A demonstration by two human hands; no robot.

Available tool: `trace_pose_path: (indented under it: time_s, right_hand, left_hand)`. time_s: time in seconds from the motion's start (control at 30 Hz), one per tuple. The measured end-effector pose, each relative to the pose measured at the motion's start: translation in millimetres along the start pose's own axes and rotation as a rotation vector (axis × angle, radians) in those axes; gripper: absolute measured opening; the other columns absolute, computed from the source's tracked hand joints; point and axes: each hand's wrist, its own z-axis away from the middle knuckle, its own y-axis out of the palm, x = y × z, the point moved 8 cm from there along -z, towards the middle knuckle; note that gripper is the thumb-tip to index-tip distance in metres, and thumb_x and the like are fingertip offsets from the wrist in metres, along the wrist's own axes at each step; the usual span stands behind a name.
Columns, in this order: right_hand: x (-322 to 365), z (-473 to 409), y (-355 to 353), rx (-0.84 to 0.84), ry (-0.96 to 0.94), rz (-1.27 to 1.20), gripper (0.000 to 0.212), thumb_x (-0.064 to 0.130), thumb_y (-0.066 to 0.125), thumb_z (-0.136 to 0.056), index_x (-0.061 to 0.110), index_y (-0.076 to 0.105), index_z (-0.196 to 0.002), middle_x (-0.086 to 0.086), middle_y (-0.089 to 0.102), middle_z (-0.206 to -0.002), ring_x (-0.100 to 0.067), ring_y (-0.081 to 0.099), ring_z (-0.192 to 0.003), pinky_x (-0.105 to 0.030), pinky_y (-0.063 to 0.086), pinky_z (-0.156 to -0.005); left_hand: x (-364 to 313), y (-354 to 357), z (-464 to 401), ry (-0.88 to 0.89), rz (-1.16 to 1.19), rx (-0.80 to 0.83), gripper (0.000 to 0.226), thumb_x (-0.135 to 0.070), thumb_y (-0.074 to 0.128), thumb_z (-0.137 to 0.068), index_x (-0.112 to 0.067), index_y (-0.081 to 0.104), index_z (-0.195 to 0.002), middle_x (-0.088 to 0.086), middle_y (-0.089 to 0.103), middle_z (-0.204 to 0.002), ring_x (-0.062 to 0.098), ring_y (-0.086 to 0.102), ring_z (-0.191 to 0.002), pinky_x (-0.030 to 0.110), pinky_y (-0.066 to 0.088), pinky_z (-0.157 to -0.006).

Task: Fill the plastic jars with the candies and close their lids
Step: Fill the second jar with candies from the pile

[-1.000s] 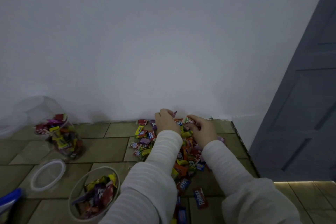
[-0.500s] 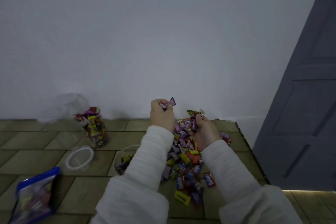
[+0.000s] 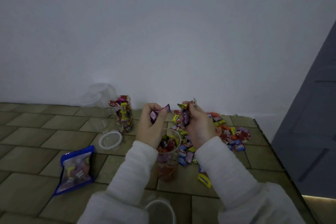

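Note:
My left hand (image 3: pixel 151 125) grips a few purple-wrapped candies, raised just above the open plastic jar (image 3: pixel 168 158), which stands between my forearms and is partly filled with candies. My right hand (image 3: pixel 197 125) holds a bunch of candies, purple and yellow wrappers sticking out, over the loose candy pile (image 3: pixel 231 134) on the tiled surface. A second jar (image 3: pixel 123 115) stands full and open farther back left. A clear lid (image 3: pixel 110 140) lies flat beside it.
A blue bag of candies (image 3: pixel 76 168) lies at the left. An empty clear jar (image 3: pixel 99 94) rests on its side against the white wall. Another clear lid or container (image 3: pixel 161 211) sits at the bottom centre. The surface's edge (image 3: pixel 272 149) runs along the right, a grey door beyond it.
Both hands have lifted off the candy pile with candies in them and drawn back over the near jar. The camera has tilted down, bringing the blue bag and bottom container into view.

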Motion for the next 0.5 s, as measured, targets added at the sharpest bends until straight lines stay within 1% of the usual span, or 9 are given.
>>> trace_pose_path:
  time_s: [0.1,0.17,0.23,0.3,0.4,0.43,0.5]
  right_hand:
    - [-7,4,12,-0.025,-0.055,-0.024,0.029,0.015,0.039,-0.102,0.012,0.062,-0.084,-0.004,0.051,-0.067,-0.014,0.045,-0.054,-0.027,0.028,-0.049]
    - [-11,4,14,-0.064,-0.093,-0.028,0.027,0.014,0.039,-0.102,0.011,0.062,-0.087,-0.003,0.051,-0.066,-0.014,0.045,-0.055,-0.027,0.03,-0.048]
    - [-15,4,13,-0.107,-0.13,0.011,0.027,0.014,0.038,-0.103,0.012,0.061,-0.089,-0.002,0.051,-0.066,-0.014,0.045,-0.055,-0.024,0.032,-0.046]
    - [-19,4,12,-0.138,-0.163,0.058,0.026,0.014,0.038,-0.103,0.013,0.061,-0.091,-0.002,0.05,-0.067,-0.013,0.044,-0.056,-0.023,0.033,-0.047]
    - [-25,8,11,-0.182,-0.192,0.12,0.024,0.016,0.039,-0.103,0.013,0.062,-0.095,-0.001,0.049,-0.067,-0.012,0.045,-0.058,-0.021,0.036,-0.049]
    - [-26,9,9,-0.197,-0.199,0.131,0.023,0.016,0.04,-0.103,0.011,0.062,-0.098,-0.002,0.05,-0.069,-0.012,0.046,-0.06,-0.019,0.038,-0.05]
    - [-27,12,6,-0.215,-0.218,0.105,0.023,0.015,0.04,-0.102,0.006,0.061,-0.105,-0.005,0.053,-0.076,-0.013,0.049,-0.063,-0.015,0.042,-0.052]
  left_hand:
    - [11,-14,4,-0.027,0.08,-0.028,0.019,-0.001,0.056,-0.09,-0.016,0.05,-0.08,-0.003,0.048,-0.075,0.007,0.044,-0.065,0.015,0.04,-0.062]
    - [18,-22,5,-0.055,0.11,-0.049,0.021,0.001,0.057,-0.089,-0.015,0.05,-0.077,0.001,0.048,-0.073,0.013,0.045,-0.066,0.019,0.041,-0.062]
    - [23,-29,5,-0.069,0.112,-0.051,0.022,0.003,0.058,-0.088,-0.015,0.051,-0.076,0.003,0.049,-0.072,0.016,0.045,-0.066,0.022,0.041,-0.062]
    - [27,-32,4,-0.083,0.111,-0.039,0.023,0.004,0.058,-0.087,-0.014,0.051,-0.075,0.003,0.049,-0.071,0.014,0.047,-0.066,0.022,0.042,-0.063]
    - [32,-29,3,-0.104,0.112,0.01,0.022,0.005,0.06,-0.085,-0.014,0.053,-0.075,-0.001,0.052,-0.07,0.005,0.051,-0.063,0.021,0.045,-0.065]
    - [33,-27,3,-0.105,0.103,0.036,0.022,0.004,0.061,-0.085,-0.014,0.054,-0.075,-0.002,0.053,-0.069,0.002,0.051,-0.062,0.019,0.045,-0.065]
    - [36,-21,3,-0.096,0.081,0.09,0.023,0.005,0.062,-0.084,-0.015,0.055,-0.074,-0.003,0.054,-0.069,0.002,0.051,-0.063,0.018,0.046,-0.065]
